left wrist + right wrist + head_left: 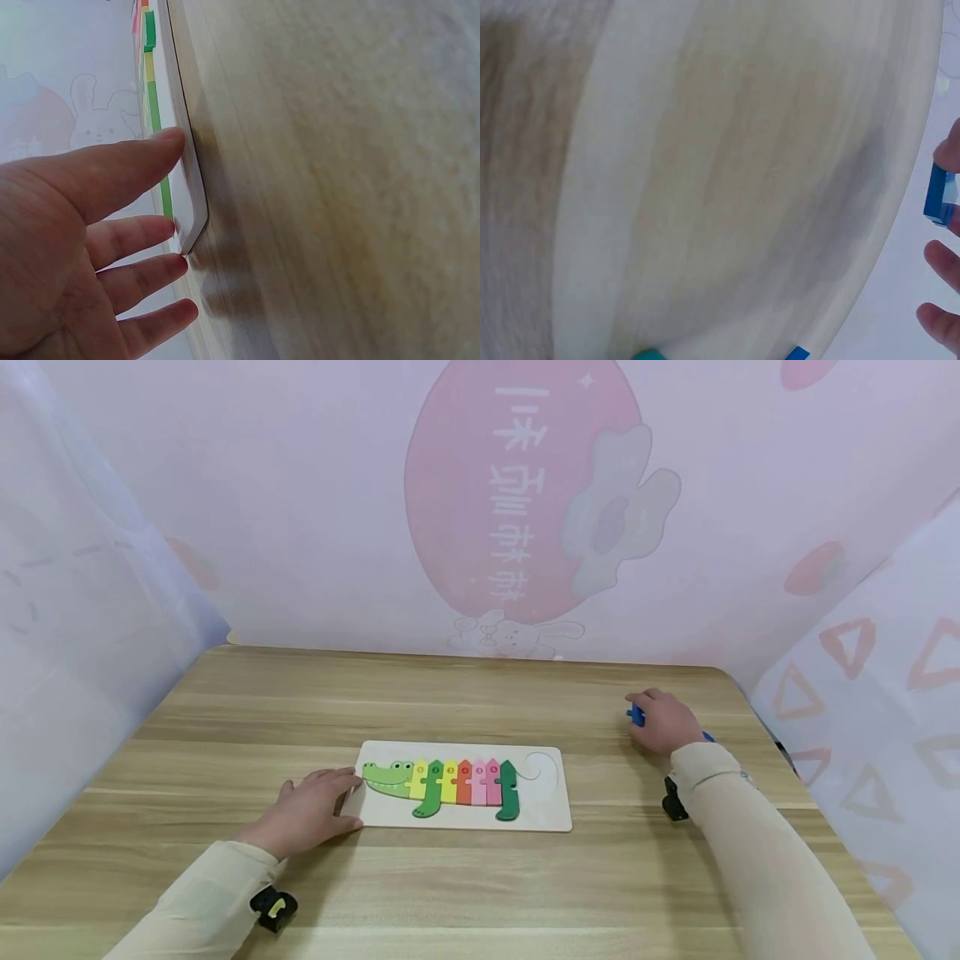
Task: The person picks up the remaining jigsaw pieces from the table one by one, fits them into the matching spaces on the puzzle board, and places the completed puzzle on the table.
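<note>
Currently, the right hand [666,725] is pinching a blue puzzle piece [636,715] at the right part of the surface [480,893]; the left hand [307,814], its fingers relaxed, touches the crocodile puzzle board's [543,814] left end.

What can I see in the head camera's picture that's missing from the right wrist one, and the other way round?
Only the head view shows the white board with its colourful crocodile, the left hand at the board's edge, and the big pink shape on the wall.

Only the right wrist view shows a teal thing, too cut off by the bottom edge to identify.

Both show the right hand holding a blue piece, plus the wooden table.
</note>
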Action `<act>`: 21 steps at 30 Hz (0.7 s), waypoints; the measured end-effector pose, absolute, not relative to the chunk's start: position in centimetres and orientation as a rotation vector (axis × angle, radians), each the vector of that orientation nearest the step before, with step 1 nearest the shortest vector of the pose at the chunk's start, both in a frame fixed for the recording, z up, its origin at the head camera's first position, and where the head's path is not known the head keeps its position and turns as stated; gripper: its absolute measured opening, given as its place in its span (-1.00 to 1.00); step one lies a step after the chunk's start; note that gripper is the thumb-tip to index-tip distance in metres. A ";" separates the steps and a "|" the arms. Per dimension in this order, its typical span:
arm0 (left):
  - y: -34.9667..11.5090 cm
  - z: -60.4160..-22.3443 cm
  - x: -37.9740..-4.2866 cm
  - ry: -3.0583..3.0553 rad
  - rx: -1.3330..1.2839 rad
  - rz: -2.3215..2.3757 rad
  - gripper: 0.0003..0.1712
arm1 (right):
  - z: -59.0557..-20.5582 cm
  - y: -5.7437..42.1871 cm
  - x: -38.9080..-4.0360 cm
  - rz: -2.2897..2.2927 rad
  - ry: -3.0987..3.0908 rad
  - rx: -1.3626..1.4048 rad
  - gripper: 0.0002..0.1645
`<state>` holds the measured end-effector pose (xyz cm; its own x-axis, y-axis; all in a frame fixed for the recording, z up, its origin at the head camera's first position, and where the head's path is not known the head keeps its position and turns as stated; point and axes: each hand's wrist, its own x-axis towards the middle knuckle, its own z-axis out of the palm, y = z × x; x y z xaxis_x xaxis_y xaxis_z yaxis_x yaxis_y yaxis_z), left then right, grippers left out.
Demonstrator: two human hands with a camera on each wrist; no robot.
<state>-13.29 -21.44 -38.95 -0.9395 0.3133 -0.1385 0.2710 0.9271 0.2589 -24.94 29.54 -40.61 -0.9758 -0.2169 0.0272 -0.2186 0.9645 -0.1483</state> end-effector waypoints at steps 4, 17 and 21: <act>-21.6 -39.2 -13.4 2.920 0.459 0.350 -0.32 | -40.4 29.2 -24.8 0.223 -3.059 0.379 -0.38; -21.5 -39.3 -13.7 2.927 0.460 0.351 -0.33 | -39.5 28.0 -24.5 0.175 -2.998 0.432 -0.42; -21.5 -39.3 -13.7 2.926 0.452 0.355 -0.33 | -39.2 27.7 -24.4 0.166 -2.980 0.450 -0.44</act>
